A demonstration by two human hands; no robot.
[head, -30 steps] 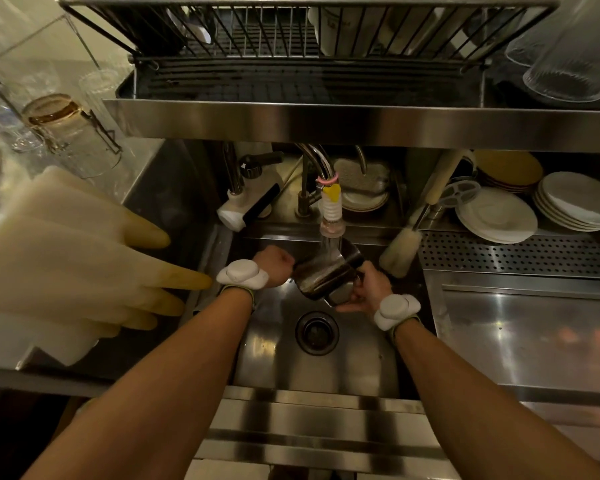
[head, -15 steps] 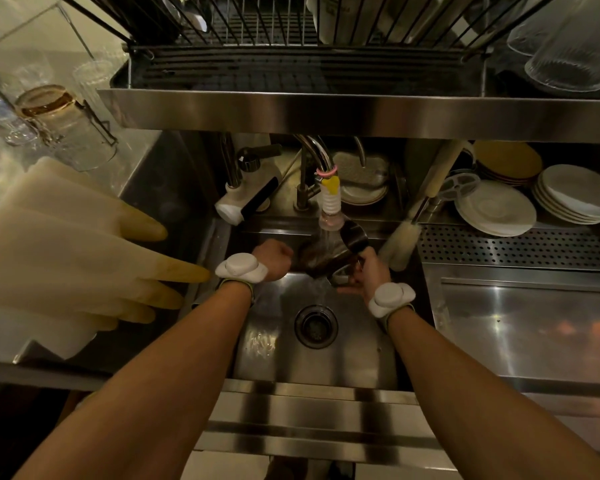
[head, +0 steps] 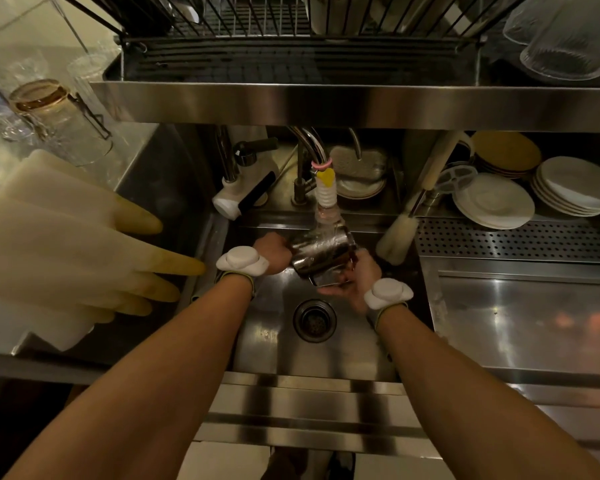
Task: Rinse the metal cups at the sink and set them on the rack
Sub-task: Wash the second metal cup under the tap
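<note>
A shiny metal cup (head: pixel 321 252) lies on its side under the faucet spout (head: pixel 324 188), water running over its wall. My left hand (head: pixel 274 252) grips its left end, fingers hidden behind the cup. My right hand (head: pixel 355 277) holds the cup from below and the right, fingers curled round its lower rim and handle. Both hands are over the steel sink (head: pixel 267 337), above the drain (head: pixel 314 320). The wire dish rack (head: pixel 291 36) sits on the shelf overhead.
Pale rubber gloves (head: pixel 77 244) hang at the left. A bottle brush (head: pixel 400 233) leans at the sink's right corner. Stacked white plates (head: pixel 568 188) and saucers (head: pixel 496 202) sit back right beside a perforated drainboard (head: pixel 520 240). Glasses (head: pixel 59 123) stand upper left.
The cup has turned from mouth-up under the stream to lying on its side, water now hitting its outer wall. My right hand shifted lower under the cup.
</note>
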